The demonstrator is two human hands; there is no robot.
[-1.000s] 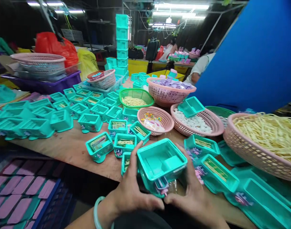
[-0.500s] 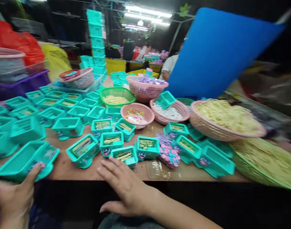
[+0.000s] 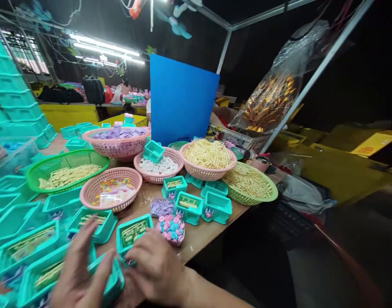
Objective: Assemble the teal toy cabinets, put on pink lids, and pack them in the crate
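Observation:
My left hand (image 3: 82, 271) is raised at the lower left, blurred, its thumb and fingers apart. It hovers over the turquoise boxes and partly covers one small box (image 3: 114, 280). My right hand (image 3: 155, 263) has its fingers curled at the front of a turquoise box (image 3: 120, 237) that holds pale green and yellowish pieces. A small dark figure on that box's front shows at the fingertips. Just beyond the right hand lie a clear pack of pink and blue pieces (image 3: 170, 229) and a heap of purple pieces (image 3: 161, 207).
More turquoise boxes (image 3: 11, 214) crowd the left. Pink baskets hold white pieces (image 3: 160, 166), small packets (image 3: 115, 196) and yellowish strips (image 3: 209, 154). Green baskets (image 3: 67, 154) stand among them. A blue board (image 3: 183, 98) rises behind. The table edge (image 3: 212, 237) runs diagonally at right.
The view has turned right. My left hand has let go of the turquoise box it held and come near my right hand. The right fingers, outstretched before, are curled on another box.

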